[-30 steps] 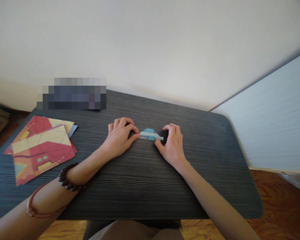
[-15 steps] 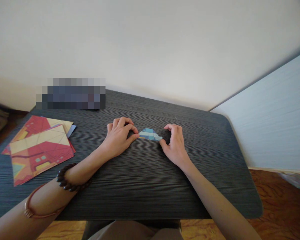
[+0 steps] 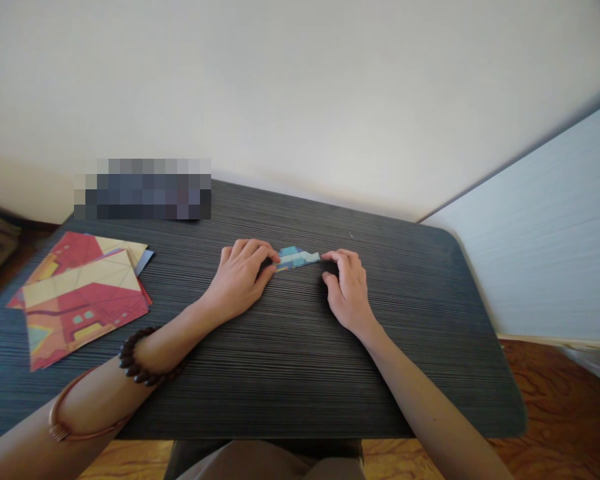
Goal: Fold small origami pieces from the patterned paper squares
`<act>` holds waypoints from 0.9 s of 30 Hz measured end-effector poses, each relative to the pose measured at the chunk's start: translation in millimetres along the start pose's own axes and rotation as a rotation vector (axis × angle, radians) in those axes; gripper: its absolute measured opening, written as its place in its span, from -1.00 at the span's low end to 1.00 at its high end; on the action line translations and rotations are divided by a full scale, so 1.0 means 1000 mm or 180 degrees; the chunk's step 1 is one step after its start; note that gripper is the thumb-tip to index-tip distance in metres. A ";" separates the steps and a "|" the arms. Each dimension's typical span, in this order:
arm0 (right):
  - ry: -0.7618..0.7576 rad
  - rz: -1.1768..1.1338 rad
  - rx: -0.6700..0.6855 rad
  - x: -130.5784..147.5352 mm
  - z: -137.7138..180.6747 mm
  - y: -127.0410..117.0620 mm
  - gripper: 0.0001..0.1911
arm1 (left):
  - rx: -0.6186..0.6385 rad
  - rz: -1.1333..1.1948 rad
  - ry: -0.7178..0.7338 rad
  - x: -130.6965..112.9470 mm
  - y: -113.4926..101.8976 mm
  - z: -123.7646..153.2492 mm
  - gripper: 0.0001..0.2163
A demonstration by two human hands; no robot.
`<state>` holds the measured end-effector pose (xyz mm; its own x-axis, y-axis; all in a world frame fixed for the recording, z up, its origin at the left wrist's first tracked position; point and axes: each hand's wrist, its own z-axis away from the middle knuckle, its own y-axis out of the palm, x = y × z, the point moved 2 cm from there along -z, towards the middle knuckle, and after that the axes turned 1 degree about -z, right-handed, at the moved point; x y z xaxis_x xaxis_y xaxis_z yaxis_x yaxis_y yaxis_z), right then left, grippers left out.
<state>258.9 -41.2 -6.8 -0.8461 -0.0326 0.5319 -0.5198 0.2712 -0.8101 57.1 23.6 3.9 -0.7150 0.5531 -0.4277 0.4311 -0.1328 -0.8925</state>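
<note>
A small folded piece of blue patterned paper (image 3: 297,257) lies on the dark striped table (image 3: 290,360), a little beyond its middle. My left hand (image 3: 240,277) has its fingers curled, pinching the left end of the paper between thumb and forefinger. My right hand (image 3: 349,287) is curled too, with its fingertips at the paper's right end. Both hands rest on the tabletop. My left wrist wears a dark bead bracelet (image 3: 137,360) and a thin copper bangle (image 3: 65,427).
A loose stack of red, cream and orange patterned sheets (image 3: 80,300) lies at the table's left side. A blurred dark object (image 3: 143,190) sits at the far left edge. A pale wall stands behind, a light panel (image 3: 545,247) to the right, wooden floor below.
The blue paper looks narrower and has shifted slightly away from me. My right hand has moved from the paper's near right corner up to its right end. My left hand has barely moved.
</note>
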 end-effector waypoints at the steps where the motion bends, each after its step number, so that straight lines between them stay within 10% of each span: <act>1: -0.0045 0.0057 0.0023 0.002 0.000 0.001 -0.73 | -0.0023 0.0010 0.0034 -0.001 0.000 0.000 -0.83; 7: -0.0221 0.0296 0.0011 0.007 -0.011 0.009 -0.52 | -0.0032 0.0050 0.0172 -0.005 0.001 -0.001 -0.76; 27: -0.0372 -0.0424 0.0078 0.004 -0.020 0.006 -0.94 | -0.0182 0.0468 0.0435 -0.018 0.013 -0.026 -0.65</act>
<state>254.7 -20.1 -4.2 -0.7768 -0.1787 0.6039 -0.6297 0.2336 -0.7409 90.3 33.0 3.9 -0.5625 0.6381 -0.5258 0.5587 -0.1754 -0.8106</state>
